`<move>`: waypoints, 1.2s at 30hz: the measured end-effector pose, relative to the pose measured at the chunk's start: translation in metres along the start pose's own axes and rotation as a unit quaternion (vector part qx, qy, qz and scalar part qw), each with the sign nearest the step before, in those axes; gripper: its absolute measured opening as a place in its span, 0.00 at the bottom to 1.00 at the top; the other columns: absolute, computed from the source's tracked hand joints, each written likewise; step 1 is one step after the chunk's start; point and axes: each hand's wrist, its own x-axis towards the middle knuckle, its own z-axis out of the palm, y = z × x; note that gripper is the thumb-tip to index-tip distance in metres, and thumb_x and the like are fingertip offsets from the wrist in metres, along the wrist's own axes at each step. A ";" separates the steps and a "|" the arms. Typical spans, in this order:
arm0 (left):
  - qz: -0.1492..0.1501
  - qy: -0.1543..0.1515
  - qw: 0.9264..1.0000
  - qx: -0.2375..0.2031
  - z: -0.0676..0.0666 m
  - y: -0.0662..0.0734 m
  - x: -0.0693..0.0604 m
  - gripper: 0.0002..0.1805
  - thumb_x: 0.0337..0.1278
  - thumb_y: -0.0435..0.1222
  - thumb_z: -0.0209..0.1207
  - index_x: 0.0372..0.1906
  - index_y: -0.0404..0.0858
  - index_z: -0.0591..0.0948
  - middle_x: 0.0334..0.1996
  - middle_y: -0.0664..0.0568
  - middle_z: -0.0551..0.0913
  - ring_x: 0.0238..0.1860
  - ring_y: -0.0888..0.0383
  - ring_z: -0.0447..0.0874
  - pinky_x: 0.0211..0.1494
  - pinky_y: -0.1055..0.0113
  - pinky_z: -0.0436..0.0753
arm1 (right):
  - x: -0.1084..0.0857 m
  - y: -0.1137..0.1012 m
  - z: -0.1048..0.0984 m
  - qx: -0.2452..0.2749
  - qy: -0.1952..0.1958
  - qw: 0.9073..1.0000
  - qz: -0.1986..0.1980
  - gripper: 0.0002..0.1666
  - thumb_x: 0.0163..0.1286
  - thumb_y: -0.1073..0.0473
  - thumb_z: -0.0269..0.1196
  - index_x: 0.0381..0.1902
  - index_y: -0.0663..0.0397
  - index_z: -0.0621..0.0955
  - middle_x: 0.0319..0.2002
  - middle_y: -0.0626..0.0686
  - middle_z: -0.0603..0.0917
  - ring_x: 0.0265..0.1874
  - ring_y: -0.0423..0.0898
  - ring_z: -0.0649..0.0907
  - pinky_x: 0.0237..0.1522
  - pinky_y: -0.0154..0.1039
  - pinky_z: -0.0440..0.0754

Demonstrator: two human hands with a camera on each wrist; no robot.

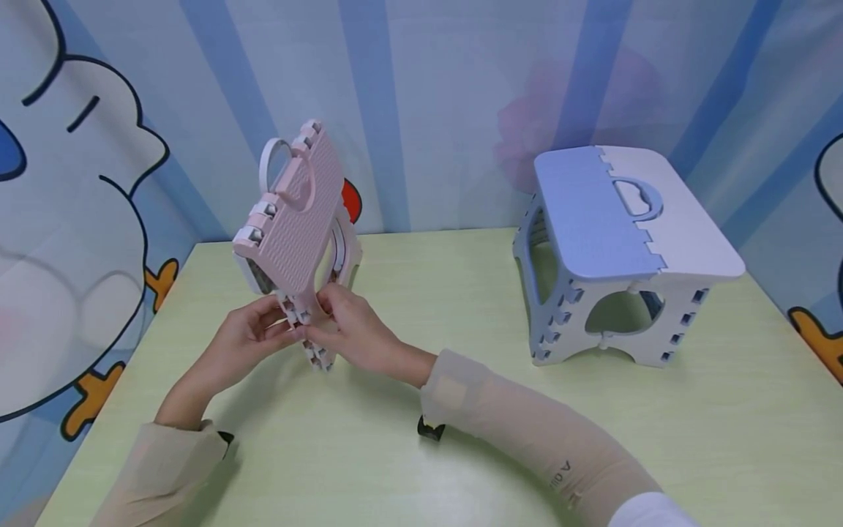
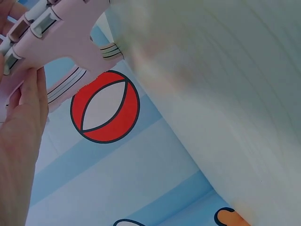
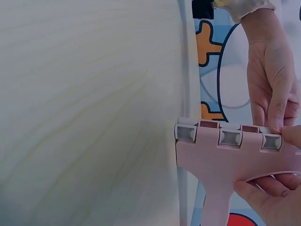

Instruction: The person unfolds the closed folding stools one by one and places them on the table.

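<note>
The pink folding stool [image 1: 290, 245] stands partly folded on the left of the worktop [image 1: 435, 293], near its back edge, its seat panel tilted steeply. The left hand [image 1: 246, 340] and right hand [image 1: 358, 329] meet at its near hinged end; the fingers of both pinch that edge, the right's also reaching into a leg cutout. A narrower strip of worktop runs to the left edge, while a wide bare stretch separates this stool from the blue-and-white stool [image 1: 579, 212], opened out near the right edge. The right sleeve [image 1: 527, 428] crosses the foreground. Both stools look like moulded plastic: a woven-textured pink panel, a white loop handle [image 1: 264, 170], blocky hinge knuckles [image 3: 230, 137], rounded cutouts. Striped, cartoon-printed cloth [image 1: 448, 110] hangs behind.
</note>
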 end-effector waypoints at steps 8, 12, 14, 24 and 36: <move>0.005 -0.001 1.000 -0.003 0.000 -0.002 -0.001 0.29 0.65 0.31 0.63 0.68 0.29 0.69 0.63 0.36 0.74 0.57 0.66 0.77 0.57 0.73 0.77 | 0.000 0.001 0.000 -0.008 0.003 1.000 -0.006 0.17 0.72 0.57 0.64 0.53 0.55 0.73 0.45 0.46 0.77 0.41 0.40 0.75 0.42 0.28 0.76; 0.006 -0.003 1.000 -0.002 -0.001 -0.001 -0.001 0.29 0.66 0.30 0.62 0.68 0.29 0.68 0.63 0.36 0.74 0.58 0.67 0.77 0.57 0.74 0.77 | 0.000 0.001 -0.001 -0.011 0.002 1.000 -0.009 0.17 0.72 0.57 0.65 0.52 0.55 0.73 0.44 0.45 0.77 0.41 0.40 0.75 0.42 0.28 0.76; 0.008 -0.006 1.000 -0.002 -0.001 -0.001 -0.001 0.29 0.66 0.30 0.62 0.69 0.29 0.67 0.63 0.36 0.73 0.58 0.66 0.76 0.57 0.74 0.77 | 0.001 0.001 -0.001 -0.013 0.001 1.000 -0.008 0.18 0.71 0.56 0.65 0.52 0.55 0.73 0.44 0.45 0.77 0.40 0.40 0.75 0.41 0.28 0.75; 0.007 -0.017 1.000 -0.005 0.001 0.002 0.000 0.31 0.67 0.30 0.61 0.70 0.29 0.65 0.65 0.37 0.71 0.63 0.50 0.74 0.59 0.74 0.76 | 0.001 0.001 -0.003 -0.013 -0.001 1.000 -0.004 0.20 0.69 0.55 0.68 0.53 0.52 0.72 0.43 0.45 0.78 0.41 0.43 0.76 0.43 0.28 0.76; 0.030 -0.019 0.999 -0.007 -0.001 0.000 0.000 0.30 0.67 0.28 0.60 0.70 0.30 0.66 0.64 0.39 0.72 0.60 0.64 0.74 0.59 0.74 0.76 | 0.002 0.003 -0.005 -0.040 -0.004 0.999 -0.011 0.20 0.69 0.56 0.68 0.51 0.53 0.71 0.39 0.48 0.75 0.38 0.43 0.74 0.35 0.28 0.73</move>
